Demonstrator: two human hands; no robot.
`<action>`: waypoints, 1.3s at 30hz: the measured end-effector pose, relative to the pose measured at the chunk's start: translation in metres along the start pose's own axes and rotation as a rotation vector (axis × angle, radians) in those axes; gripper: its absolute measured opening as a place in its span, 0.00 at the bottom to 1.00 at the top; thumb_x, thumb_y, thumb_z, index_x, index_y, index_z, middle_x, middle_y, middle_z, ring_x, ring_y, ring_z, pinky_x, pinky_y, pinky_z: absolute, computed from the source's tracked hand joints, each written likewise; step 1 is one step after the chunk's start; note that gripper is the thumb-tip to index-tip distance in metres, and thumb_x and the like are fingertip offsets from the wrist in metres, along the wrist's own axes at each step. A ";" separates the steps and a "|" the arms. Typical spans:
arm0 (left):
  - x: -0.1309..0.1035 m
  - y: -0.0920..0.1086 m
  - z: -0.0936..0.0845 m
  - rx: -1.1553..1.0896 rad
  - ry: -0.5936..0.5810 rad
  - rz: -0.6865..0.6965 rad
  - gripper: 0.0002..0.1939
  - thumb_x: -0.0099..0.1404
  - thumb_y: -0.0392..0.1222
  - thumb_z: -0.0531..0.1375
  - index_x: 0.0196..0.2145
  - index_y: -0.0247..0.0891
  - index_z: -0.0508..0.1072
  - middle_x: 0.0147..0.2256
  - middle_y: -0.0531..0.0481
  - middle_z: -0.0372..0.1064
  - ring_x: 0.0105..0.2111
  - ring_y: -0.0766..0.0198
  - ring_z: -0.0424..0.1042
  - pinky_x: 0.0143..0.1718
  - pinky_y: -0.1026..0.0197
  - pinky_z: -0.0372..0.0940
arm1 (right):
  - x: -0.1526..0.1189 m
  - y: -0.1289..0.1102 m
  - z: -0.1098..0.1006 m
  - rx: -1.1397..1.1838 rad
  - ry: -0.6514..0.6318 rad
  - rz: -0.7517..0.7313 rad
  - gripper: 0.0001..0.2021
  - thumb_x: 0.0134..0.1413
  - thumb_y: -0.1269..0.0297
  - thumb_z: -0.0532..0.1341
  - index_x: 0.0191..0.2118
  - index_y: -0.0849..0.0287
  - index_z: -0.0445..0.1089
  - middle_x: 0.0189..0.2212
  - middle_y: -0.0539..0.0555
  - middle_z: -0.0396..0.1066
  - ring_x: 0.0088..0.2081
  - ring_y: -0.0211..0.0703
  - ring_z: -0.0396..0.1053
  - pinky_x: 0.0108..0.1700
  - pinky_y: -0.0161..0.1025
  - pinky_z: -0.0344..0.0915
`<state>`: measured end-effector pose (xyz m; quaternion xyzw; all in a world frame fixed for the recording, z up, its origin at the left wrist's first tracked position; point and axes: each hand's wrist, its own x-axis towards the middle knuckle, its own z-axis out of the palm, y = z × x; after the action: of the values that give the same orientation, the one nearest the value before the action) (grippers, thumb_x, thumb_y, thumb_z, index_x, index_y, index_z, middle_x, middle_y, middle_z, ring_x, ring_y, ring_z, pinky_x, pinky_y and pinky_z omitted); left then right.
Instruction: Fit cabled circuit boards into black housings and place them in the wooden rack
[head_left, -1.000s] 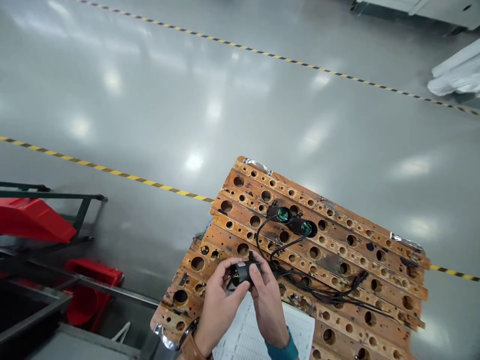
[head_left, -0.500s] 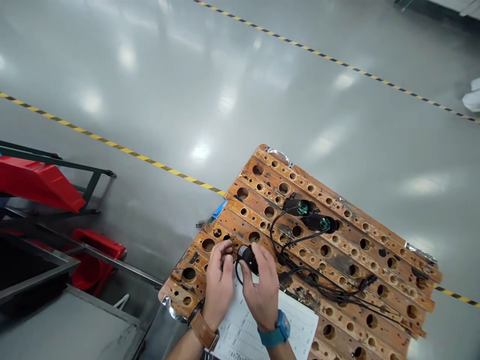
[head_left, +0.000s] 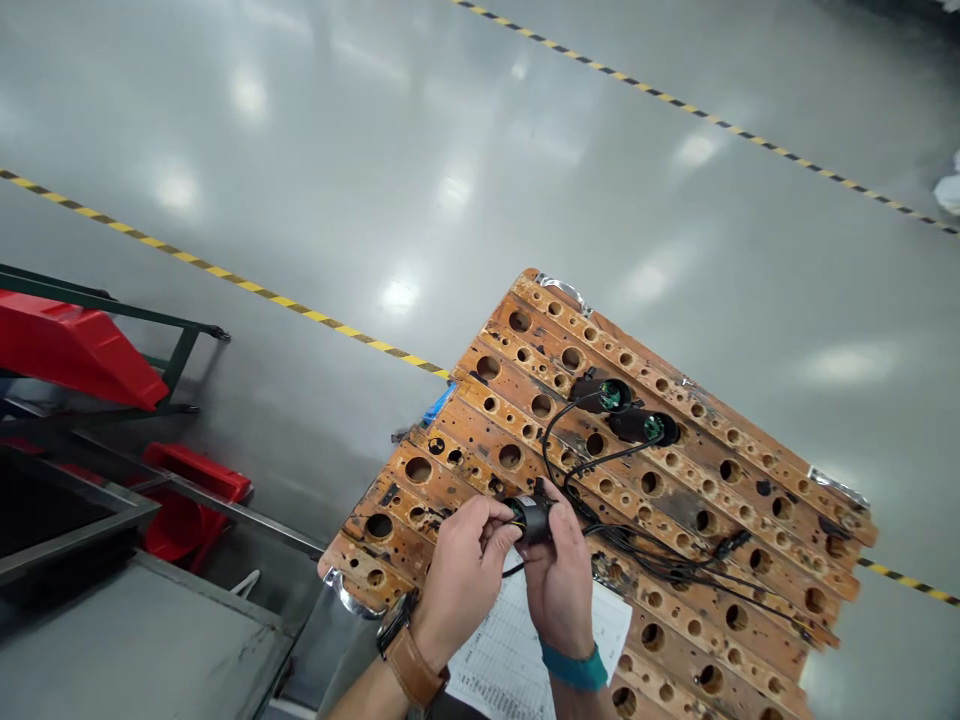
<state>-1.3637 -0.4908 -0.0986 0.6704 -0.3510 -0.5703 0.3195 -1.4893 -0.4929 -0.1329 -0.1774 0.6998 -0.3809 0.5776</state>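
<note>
In my right hand [head_left: 559, 585] is a short black cylindrical housing [head_left: 535, 521], held sideways above the wooden board [head_left: 469, 425]. Its open end faces left. My left hand [head_left: 461, 565] has its fingers pinched together at that opening, beside a thin yellowish wire; what lies between the fingertips is hidden. A black cable [head_left: 514, 571] curves out below the two hands. Two similar black housings, one [head_left: 596, 393] just left of the other [head_left: 637, 426], lie farther back on the board, green circuit boards showing in their open ends.
Coiled black cables [head_left: 637, 560] lie right of my hands. Under my wrists is a printed sheet [head_left: 499, 655]. The board has many round holes. Red bins [head_left: 82, 345] and a metal cart [head_left: 150, 640] stand at left; striped tape [head_left: 300, 315] marks the floor.
The housing has turned and moved slightly right, with its open end now toward my left hand. My left fingers, apart from it before, have closed at the opening.
</note>
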 end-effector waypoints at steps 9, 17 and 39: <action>-0.011 0.004 0.015 -0.101 -0.023 -0.123 0.10 0.69 0.43 0.54 0.31 0.40 0.69 0.29 0.52 0.69 0.30 0.63 0.67 0.31 0.63 0.59 | 0.000 -0.003 -0.009 0.127 -0.037 0.126 0.26 0.53 0.44 0.66 0.52 0.54 0.75 0.38 0.53 0.77 0.35 0.44 0.73 0.38 0.42 0.73; -0.012 -0.006 0.019 -0.255 -0.050 -0.187 0.13 0.67 0.51 0.55 0.31 0.39 0.67 0.27 0.54 0.63 0.27 0.66 0.61 0.29 0.63 0.57 | -0.003 -0.004 -0.012 0.049 -0.024 0.104 0.27 0.52 0.42 0.66 0.51 0.56 0.75 0.39 0.54 0.76 0.34 0.43 0.71 0.31 0.37 0.69; -0.014 -0.012 0.015 -0.031 -0.083 0.000 0.13 0.72 0.43 0.49 0.28 0.41 0.60 0.28 0.55 0.62 0.29 0.65 0.61 0.32 0.62 0.54 | -0.009 -0.023 0.005 0.061 0.031 0.278 0.27 0.44 0.44 0.69 0.47 0.56 0.76 0.27 0.45 0.65 0.22 0.33 0.54 0.20 0.31 0.52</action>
<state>-1.3791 -0.4724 -0.1033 0.6412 -0.3550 -0.6031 0.3149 -1.4861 -0.5029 -0.1100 -0.0552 0.7147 -0.3210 0.6189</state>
